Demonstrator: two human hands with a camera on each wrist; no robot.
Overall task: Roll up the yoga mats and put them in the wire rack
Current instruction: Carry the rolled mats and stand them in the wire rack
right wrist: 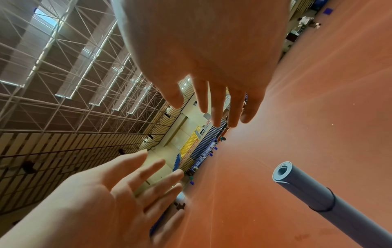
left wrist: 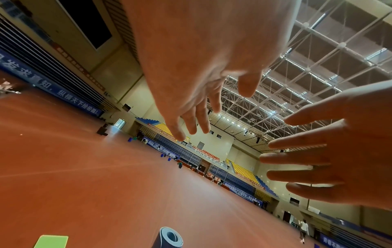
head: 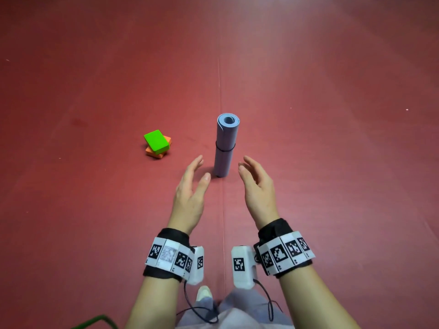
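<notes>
Blue-grey yoga mat (head: 224, 148) rolled, black-banded, standing upright on floor.

I see a rolled blue-grey yoga mat (head: 225, 144) standing upright on the red floor (head: 332, 115), a black band (head: 225, 148) around its middle. My left hand (head: 191, 197) and right hand (head: 257, 188) flank its base, fingers straight, touching nothing. A green block (head: 156, 141) lies atop an orange block (head: 156, 153), left of the mat.
</notes>
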